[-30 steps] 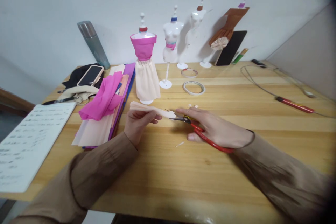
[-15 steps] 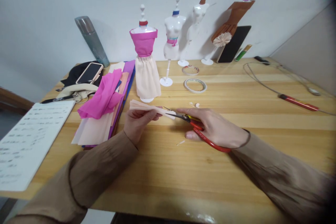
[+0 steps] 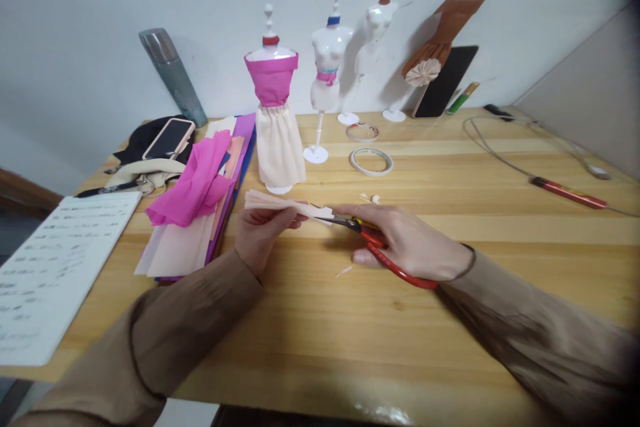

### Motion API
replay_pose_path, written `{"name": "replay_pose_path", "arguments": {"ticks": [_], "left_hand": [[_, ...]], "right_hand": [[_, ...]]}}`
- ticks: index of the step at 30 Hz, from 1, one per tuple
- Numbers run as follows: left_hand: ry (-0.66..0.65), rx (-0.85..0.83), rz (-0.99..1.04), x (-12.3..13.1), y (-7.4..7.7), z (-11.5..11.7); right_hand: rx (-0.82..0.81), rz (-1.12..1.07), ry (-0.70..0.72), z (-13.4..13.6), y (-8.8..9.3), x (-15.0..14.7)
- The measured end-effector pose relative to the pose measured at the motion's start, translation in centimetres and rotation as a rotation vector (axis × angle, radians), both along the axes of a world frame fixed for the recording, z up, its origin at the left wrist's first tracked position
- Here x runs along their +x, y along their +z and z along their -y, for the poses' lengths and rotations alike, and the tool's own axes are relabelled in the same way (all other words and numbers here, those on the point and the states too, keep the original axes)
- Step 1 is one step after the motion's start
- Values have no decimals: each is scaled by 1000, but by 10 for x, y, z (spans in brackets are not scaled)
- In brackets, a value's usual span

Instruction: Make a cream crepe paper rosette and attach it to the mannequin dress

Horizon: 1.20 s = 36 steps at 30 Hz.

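Observation:
My left hand (image 3: 267, 227) pinches a folded strip of cream crepe paper (image 3: 270, 202) between thumb and fingers. The strip's free end points right. My right hand (image 3: 407, 240) is closed round the red handles of a pair of scissors (image 3: 375, 240), whose blades lie at that free end, one above and one below the paper. Just beyond my hands stands a small mannequin (image 3: 273, 83) in a pink top and a cream gathered skirt. A thin paper scrap (image 3: 343, 271) lies below the blades, and small cream scraps (image 3: 373, 199) lie above my right hand.
Coloured crepe sheets (image 3: 183, 247) with a crumpled pink piece, a phone (image 3: 169, 139) and a written sheet (image 3: 55, 267) lie left. Behind stand a bottle (image 3: 173, 77) and several mannequins, one in a brown dress (image 3: 445, 27). Tape rolls (image 3: 371, 171) lie mid-table; a red-handled corded tool (image 3: 567, 193) lies right.
The scissor blades have closed a little on the end of the cream strip. Both hands stay in nearly the same place, and the view has shifted slightly.

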State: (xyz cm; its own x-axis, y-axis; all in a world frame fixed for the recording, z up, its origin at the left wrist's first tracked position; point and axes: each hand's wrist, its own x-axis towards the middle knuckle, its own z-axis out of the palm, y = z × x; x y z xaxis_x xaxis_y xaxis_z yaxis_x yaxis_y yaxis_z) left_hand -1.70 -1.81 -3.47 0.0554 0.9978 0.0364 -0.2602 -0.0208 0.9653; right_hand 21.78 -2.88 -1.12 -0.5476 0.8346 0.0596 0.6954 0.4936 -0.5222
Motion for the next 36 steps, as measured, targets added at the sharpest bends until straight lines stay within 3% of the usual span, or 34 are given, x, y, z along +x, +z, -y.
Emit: {"name": "replay_pose_path", "arguments": {"ticks": [14,36], "left_hand": [[-4,6,-13,0,0,0],[-37,-55,9,-1,4,1]], "right_hand": [[-80,-35,-53,1,2,-2],[25,1,-65,-2,-1,-3]]}}
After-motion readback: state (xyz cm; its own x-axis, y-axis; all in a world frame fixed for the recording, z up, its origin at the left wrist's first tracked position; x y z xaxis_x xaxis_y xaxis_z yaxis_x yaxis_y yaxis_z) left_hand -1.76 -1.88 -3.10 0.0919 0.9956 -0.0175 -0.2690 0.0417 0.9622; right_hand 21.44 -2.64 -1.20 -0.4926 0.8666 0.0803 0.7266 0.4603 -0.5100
